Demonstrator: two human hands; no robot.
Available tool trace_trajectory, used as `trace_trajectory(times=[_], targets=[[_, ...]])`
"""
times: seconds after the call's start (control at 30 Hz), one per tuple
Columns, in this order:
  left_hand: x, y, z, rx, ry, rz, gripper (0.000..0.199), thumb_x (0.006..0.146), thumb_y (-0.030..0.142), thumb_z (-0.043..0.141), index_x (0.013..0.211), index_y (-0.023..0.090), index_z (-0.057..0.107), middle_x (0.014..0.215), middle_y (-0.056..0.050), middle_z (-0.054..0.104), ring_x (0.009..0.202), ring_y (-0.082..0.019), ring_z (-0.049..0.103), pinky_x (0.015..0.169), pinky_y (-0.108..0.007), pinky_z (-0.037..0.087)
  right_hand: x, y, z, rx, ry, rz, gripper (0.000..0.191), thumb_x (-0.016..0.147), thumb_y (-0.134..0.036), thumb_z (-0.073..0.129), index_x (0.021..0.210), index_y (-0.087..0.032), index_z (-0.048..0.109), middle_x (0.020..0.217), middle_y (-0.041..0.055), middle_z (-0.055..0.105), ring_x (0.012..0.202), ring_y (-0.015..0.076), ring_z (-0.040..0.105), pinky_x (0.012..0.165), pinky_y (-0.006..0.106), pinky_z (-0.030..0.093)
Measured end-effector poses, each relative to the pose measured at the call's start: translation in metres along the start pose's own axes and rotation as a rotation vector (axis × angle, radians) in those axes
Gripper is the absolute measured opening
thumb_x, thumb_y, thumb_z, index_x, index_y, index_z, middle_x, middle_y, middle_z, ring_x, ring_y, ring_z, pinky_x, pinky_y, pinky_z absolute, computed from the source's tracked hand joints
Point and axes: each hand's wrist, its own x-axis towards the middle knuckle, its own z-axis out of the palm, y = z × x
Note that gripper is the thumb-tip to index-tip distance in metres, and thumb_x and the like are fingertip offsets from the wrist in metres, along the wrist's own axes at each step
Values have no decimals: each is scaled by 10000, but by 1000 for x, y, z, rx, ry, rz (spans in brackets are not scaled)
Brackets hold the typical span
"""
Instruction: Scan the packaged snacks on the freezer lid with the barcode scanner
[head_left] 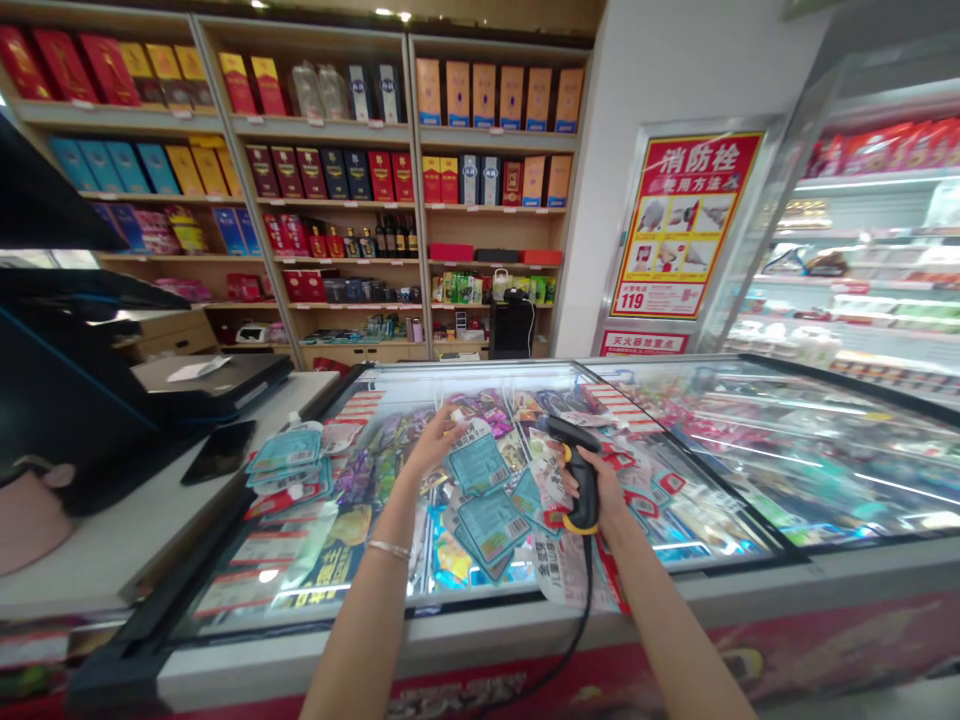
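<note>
My left hand [433,444] is closed at the white-capped top of a blue-and-white spout pouch [480,465], pinching it by the spout. More such pouches [491,530] lie below it on the glass lid of the freezer [315,625]. In my right hand [606,490] is a black-and-yellow barcode scanner [583,480], its head toward the left and its cable hanging down at the front. Under and around the scanner lie white-and-red pouches [559,575]. Left of my left hand, several spout pouches are heaped in a pile [289,460] at the lid's edge.
A counter [142,520] on the left bears a dark phone [219,452] and black checkout equipment [214,385]. Behind the freezer stand shelves [330,130] of boxed goods. A red poster [686,225] hangs on the wall, and a lit display fridge [862,270] is at the right.
</note>
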Motion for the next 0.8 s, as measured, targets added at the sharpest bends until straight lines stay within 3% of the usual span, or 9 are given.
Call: trace_trajectory(times=[0.17,0.3,0.43,0.8], targets=[[3,1,-8,-33,359,-29,451,742,481,586,1055,156,587,818,-64,700,743,-189,652,671,-291,500,-3,1,9,-143,-76,92,319,780,-415,587,922,-134,641,486,-13,520,358,90,402,341,203,326],[0,5,-17,91,563,-46,434,765,462,560,1077,165,609,813,-60,705,772,-199,658,717,-307,498,-4,6,14,-276,-97,118,312,775,-424,624,889,-133,625,527,2,572,370,94,450,352,207,363],[-1,5,-15,75,569,-55,458,770,480,548,1087,156,610,813,-62,701,759,-194,655,689,-293,500,-4,12,14,-374,-111,140,279,775,-421,639,834,-150,607,555,2,590,374,91,474,357,208,384],[0,2,-8,101,536,-47,462,771,489,542,1071,145,614,730,-38,673,665,-161,620,619,-260,482,-3,13,12,-323,-188,121,269,772,-402,646,841,-144,616,601,14,599,394,89,486,368,204,398]])
